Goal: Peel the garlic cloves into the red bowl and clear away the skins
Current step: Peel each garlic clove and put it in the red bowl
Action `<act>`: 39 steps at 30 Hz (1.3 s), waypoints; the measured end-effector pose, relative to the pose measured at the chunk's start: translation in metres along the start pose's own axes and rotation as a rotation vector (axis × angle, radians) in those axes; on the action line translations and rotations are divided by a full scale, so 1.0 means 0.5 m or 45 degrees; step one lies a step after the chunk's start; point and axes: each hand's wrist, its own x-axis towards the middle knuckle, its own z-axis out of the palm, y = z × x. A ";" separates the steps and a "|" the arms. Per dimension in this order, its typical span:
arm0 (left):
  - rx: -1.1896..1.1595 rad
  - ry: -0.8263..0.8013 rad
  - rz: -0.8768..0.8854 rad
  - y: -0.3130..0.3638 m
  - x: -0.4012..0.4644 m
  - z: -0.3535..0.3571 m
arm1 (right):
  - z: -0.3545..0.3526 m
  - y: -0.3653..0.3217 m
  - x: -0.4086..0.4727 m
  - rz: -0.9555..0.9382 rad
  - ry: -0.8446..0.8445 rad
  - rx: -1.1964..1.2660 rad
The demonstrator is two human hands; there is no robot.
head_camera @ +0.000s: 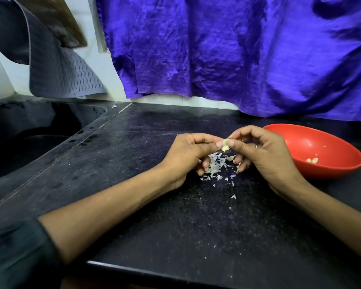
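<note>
Black counter (133, 163), near edge bare but for skin flecks. Mid-counter: skins (214, 167) heaped under hands. Left hand (188, 153) and right hand (265, 151) both pinch garlic clove (225, 145) at fingertips, clove roughly upright. Red bowl (342, 147) just right of right hand, toward far right corner, few peeled cloves inside; right hand nearer for drop.

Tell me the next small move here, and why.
Probably pull the loose skin off the garlic clove that the left hand and right hand pinch together; skin seems to cling to it, and the red bowl waits at right.
</note>
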 end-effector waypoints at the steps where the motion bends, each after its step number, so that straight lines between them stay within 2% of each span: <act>1: -0.007 -0.004 -0.003 0.001 -0.001 0.001 | -0.001 0.000 0.000 -0.004 0.007 -0.008; 16: -0.144 0.153 -0.046 -0.005 -0.009 0.012 | 0.012 0.014 -0.011 -0.099 -0.003 -0.124; 22: -0.146 0.148 -0.065 -0.009 -0.005 0.015 | 0.015 0.025 -0.012 -0.087 -0.031 -0.316; 28: -0.211 0.198 -0.139 -0.004 0.004 0.009 | 0.018 0.020 -0.017 -0.103 -0.064 -0.357; 39: -0.199 0.181 -0.143 -0.005 0.008 0.001 | 0.015 0.005 -0.012 -0.028 -0.009 -0.069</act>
